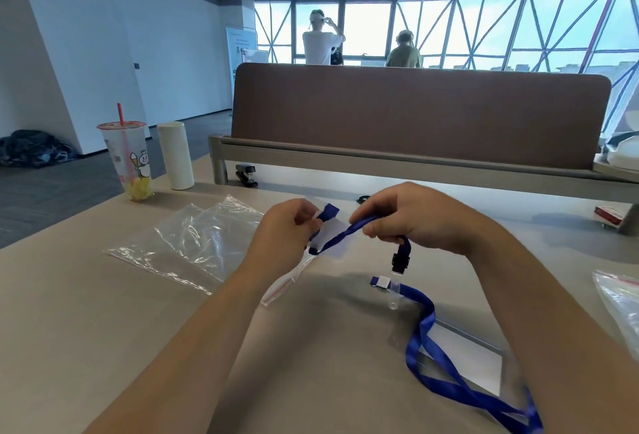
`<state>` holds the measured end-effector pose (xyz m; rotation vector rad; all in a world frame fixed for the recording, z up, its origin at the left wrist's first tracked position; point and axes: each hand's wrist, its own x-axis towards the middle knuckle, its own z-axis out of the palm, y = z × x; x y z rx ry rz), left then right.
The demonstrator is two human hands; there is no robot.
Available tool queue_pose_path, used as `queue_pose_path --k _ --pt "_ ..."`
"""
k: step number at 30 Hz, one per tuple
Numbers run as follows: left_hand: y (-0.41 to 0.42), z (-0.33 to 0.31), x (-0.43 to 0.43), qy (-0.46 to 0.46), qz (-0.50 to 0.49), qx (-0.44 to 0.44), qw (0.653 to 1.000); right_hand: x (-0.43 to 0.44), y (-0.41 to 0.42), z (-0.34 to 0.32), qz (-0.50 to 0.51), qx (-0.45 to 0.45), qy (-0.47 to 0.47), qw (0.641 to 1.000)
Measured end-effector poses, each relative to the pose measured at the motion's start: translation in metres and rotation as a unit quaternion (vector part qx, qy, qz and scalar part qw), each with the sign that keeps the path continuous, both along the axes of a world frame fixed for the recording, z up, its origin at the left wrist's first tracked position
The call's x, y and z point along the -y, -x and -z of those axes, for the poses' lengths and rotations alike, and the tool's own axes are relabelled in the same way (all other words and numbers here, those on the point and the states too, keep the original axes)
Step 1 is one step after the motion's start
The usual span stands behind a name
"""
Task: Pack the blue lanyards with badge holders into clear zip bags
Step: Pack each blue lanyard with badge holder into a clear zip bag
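Above the middle of the table, my left hand (288, 226) pinches a clear zip bag (294, 278) together with a folded end of a blue lanyard (340, 234). My right hand (411, 217) grips the same lanyard strap, and its black clip (400, 262) dangles below the fingers. A white badge card shows between the hands, partly hidden. A second blue lanyard (428, 340) lies on the table at the lower right, across a clear badge holder (463, 357).
Several empty clear zip bags (193, 243) lie left of my hands, another bag (619, 298) at the right edge. A plastic drink cup (128, 160) and white cylinder (175, 155) stand far left, near a black stapler (247, 174). A brown divider (415, 115) borders the table.
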<state>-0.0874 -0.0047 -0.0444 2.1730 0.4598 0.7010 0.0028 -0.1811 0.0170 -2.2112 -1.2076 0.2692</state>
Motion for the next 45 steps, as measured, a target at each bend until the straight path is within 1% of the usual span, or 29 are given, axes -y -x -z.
queue_pose_path --k 3,5,8,10,12,15,18,21,22,23,25,28,31,33,36,40,43,45 --pt "0.005 -0.007 -0.001 0.031 0.056 -0.049 0.997 0.01 -0.004 -0.009 0.01 -0.03 -0.056 0.998" --pt "0.009 -0.011 -0.001 0.072 0.113 -0.07 0.988 0.014 -0.008 -0.012 0.02 -0.037 -0.083 0.996" --pt "0.014 -0.013 0.004 0.142 0.179 -0.104 0.968 0.016 -0.009 -0.012 0.02 -0.04 -0.11 0.993" --pt "0.015 -0.013 0.006 0.202 0.221 -0.102 0.949 0.016 -0.007 -0.01 0.011 -0.054 -0.132 0.99" --pt "0.017 -0.012 0.006 0.277 0.252 -0.075 0.924 0.013 -0.008 -0.006 0.016 -0.066 -0.152 0.986" --pt "0.019 -0.012 0.005 0.388 0.274 -0.007 0.88 0.007 -0.008 0.003 0.036 -0.107 -0.179 0.977" --pt "0.017 -0.011 0.003 0.475 0.266 0.069 0.836 -0.001 -0.007 0.015 0.042 -0.155 -0.185 0.97" --pt "0.013 -0.01 -0.002 0.551 0.242 0.153 0.784 -0.008 -0.004 0.026 0.027 -0.186 -0.153 0.97" --pt "0.012 -0.009 -0.004 0.561 0.226 0.175 0.777 -0.011 -0.002 0.03 0.025 -0.201 -0.147 0.968" --pt "0.01 -0.008 -0.006 0.561 0.205 0.19 0.779 -0.014 -0.001 0.033 0.022 -0.219 -0.143 0.965" --pt "0.008 -0.005 -0.009 0.547 0.157 0.206 0.796 -0.021 0.002 0.039 0.021 -0.243 -0.133 0.961" --pt "0.003 -0.001 -0.008 0.524 0.07 0.208 0.823 -0.029 0.005 0.044 0.034 -0.221 -0.1 0.97" --pt "0.001 0.001 -0.008 0.507 0.038 0.216 0.833 -0.033 0.005 0.047 0.061 -0.226 -0.075 0.969" --pt "-0.001 0.003 -0.009 0.483 0.016 0.204 0.851 -0.035 0.006 0.05 0.07 -0.219 -0.047 0.972" --pt "-0.004 0.007 -0.01 0.434 -0.019 0.175 0.884 -0.036 0.007 0.05 0.056 -0.166 0.013 0.984" --pt "-0.005 0.011 -0.011 0.312 -0.056 0.154 0.936 -0.035 0.007 0.042 0.039 -0.036 0.095 0.994" --pt "-0.003 0.011 -0.008 0.254 -0.042 0.136 0.957 -0.033 0.007 0.037 0.031 0.022 0.103 0.994" --pt "-0.003 0.011 -0.005 0.218 -0.028 0.123 0.968 -0.029 0.006 0.032 0.043 0.069 0.096 0.992"
